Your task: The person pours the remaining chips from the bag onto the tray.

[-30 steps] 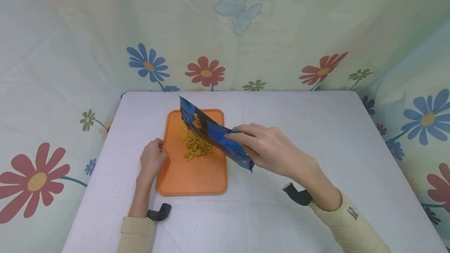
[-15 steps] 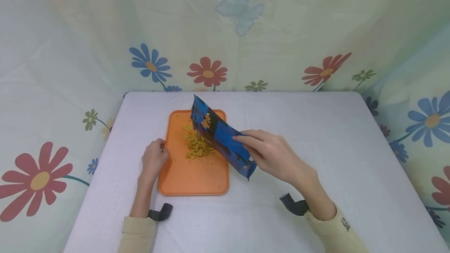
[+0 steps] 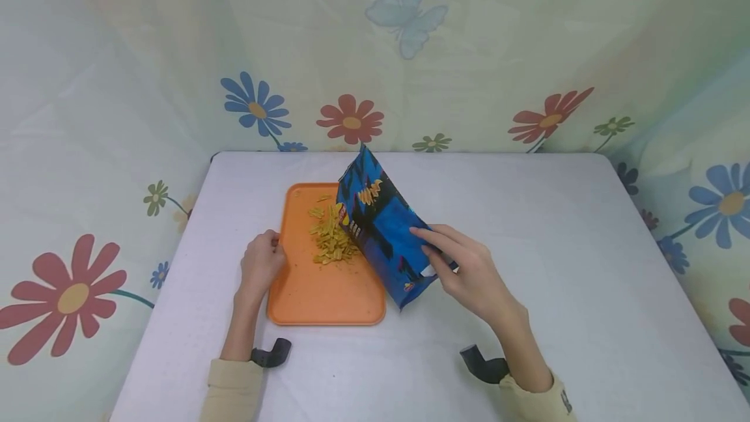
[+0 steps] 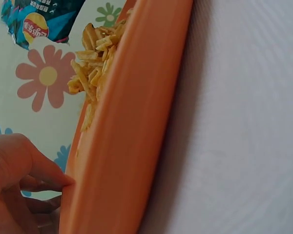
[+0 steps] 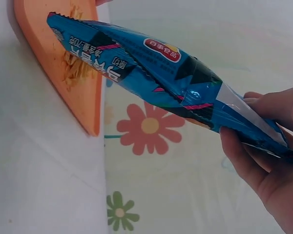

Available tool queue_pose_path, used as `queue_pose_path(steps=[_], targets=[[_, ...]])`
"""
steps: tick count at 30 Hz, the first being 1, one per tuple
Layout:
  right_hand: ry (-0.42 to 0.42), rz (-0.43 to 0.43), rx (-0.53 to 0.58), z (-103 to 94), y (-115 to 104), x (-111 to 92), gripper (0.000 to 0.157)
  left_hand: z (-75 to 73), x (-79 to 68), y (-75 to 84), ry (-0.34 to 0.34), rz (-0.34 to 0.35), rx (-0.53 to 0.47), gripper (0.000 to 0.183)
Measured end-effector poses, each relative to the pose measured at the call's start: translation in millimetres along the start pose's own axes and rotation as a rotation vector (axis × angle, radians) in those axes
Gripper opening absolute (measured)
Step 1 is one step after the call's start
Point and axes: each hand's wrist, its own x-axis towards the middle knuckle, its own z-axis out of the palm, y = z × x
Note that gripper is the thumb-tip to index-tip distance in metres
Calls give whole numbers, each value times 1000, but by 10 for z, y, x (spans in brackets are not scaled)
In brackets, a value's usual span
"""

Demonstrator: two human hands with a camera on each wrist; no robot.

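A blue chip bag point(image 3: 387, 226) is held by my right hand point(image 3: 469, 269), thumb and fingers pinching its lower end. It tilts over the right side of an orange tray point(image 3: 325, 298), its far end pointing up and away. A pile of yellow potato chip sticks point(image 3: 333, 239) lies on the tray's upper half, partly hidden by the bag. My left hand point(image 3: 261, 264) is at the tray's left rim. In the left wrist view its finger and thumb point(image 4: 53, 173) grip that rim; the other fingers are curled behind. The bag's inside is hidden.
A white cloth point(image 3: 527, 226) covers the table, and a floral curtain point(image 3: 469, 51) hangs behind and at the sides. Black curved camera mounts point(image 3: 272, 351) sit on both wrists, close above the table. Small crumbs lie on the tray.
The bag has swung to the right and turned its printed face more toward the head camera, uncovering more chips. My right hand has shifted right and slightly nearer. My left hand stays at the tray's rim.
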Motion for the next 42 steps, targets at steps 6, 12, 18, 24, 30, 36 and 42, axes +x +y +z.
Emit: queue_pose_path(steps=[6, 12, 18, 24, 30, 36, 42], targets=[[125, 62, 8, 3, 29, -133, 49, 12, 4, -3, 0, -7, 1, 31], [207, 123, -35, -29, 78, -254, 51, 24, 12, -18, 6, -4, -8, 32], [217, 184, -98, -124, 136, -378, 54, 31, 11, -34, 8, 8, -15, 32], [208, 221, -170, -254, 194, -465, 55, 34, 12, -47, 2, -4, -18, 32], [195, 251, -220, -371, 259, -532, 55, 38, 17, -43, 2, -1, -12, 32], [187, 247, -266, -485, 318, -568, 55, 25, 11, -34, 1, 11, -14, 32], [184, 221, -313, -582, 390, -583, 54, 19, 13, -40, -2, 9, -18, 32]])
